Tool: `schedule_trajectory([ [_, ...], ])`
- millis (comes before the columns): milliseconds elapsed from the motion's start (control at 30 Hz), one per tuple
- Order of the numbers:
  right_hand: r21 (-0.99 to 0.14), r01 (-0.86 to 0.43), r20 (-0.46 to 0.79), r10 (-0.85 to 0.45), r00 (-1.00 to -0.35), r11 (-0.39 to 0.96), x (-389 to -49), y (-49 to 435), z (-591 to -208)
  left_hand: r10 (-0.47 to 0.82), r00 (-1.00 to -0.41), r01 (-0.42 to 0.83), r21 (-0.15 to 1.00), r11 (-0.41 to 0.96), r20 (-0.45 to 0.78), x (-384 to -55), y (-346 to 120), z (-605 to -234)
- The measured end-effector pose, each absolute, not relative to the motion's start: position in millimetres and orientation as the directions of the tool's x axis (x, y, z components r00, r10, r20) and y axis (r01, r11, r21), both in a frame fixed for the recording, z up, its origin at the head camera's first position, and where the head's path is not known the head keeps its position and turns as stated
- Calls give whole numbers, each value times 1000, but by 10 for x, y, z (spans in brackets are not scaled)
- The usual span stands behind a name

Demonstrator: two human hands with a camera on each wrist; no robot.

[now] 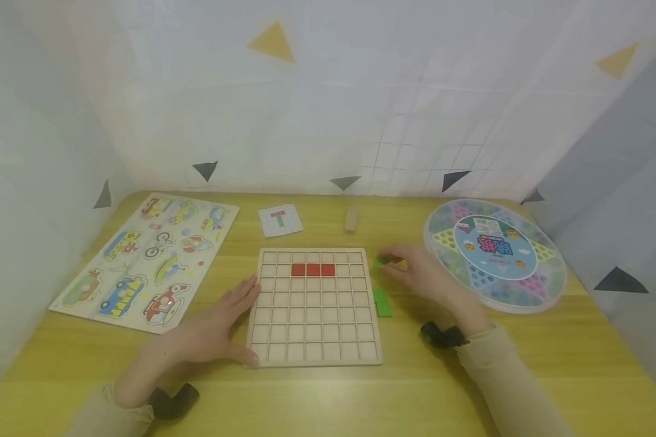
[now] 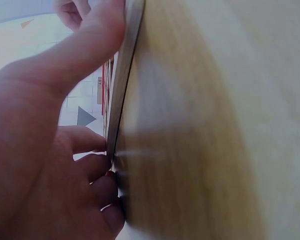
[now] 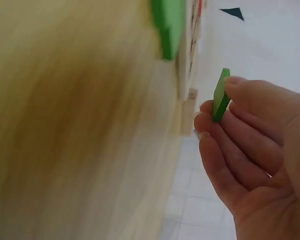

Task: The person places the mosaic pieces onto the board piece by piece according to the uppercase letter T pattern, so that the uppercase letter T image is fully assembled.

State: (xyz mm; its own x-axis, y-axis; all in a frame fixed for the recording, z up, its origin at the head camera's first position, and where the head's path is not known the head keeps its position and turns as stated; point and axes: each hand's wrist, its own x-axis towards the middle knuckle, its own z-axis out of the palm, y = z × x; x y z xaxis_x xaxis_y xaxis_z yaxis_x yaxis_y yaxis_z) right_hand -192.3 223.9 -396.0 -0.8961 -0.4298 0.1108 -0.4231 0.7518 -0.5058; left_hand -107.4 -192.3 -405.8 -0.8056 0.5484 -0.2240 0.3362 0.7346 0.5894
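Observation:
A square wooden grid board (image 1: 315,316) lies in the middle of the table, with three red tiles (image 1: 313,270) in a row near its far side. My left hand (image 1: 213,325) rests along the board's left edge, thumb by the near corner and fingers farther up. Just off the board's right edge, my right hand (image 1: 423,276) pinches a square green tile (image 3: 221,97) between thumb and fingers. In the right wrist view the tile is held edge-on, above the table. More green tiles (image 1: 383,303) lie by the board's right side, overlapping each other in the head view.
A card with a T-shaped pattern (image 1: 280,220) and a small wooden block (image 1: 351,219) lie beyond the board. At left is a vehicle puzzle board (image 1: 147,267). A round board-game case (image 1: 443,227) lies to the right, close to my right forearm.

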Motion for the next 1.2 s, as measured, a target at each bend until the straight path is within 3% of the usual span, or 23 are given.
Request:
schedule_trajectory([
  [633, -592, -546, 215, -536, -816, 593, -1768, 1799, -3706, 551, -804, 339, 589, 734, -223, -1070, -1917, -4044],
  [867, -611, -523, 173, -545, -821, 594, -1846, 1425, -3690, 550, -806, 338, 592, 732, -219, -1063, -1920, -4052],
  [1100, -624, -583, 210, -606, -767, 521, -1911, 1067, -3730, 558, -804, 354, 589, 726, -204, -1067, -1907, -4037],
  [1200, -635, -562, 183, -603, -776, 530, -1918, 945, -3739, 556, -805, 349, 592, 727, -207, -1067, -1908, -4026],
])
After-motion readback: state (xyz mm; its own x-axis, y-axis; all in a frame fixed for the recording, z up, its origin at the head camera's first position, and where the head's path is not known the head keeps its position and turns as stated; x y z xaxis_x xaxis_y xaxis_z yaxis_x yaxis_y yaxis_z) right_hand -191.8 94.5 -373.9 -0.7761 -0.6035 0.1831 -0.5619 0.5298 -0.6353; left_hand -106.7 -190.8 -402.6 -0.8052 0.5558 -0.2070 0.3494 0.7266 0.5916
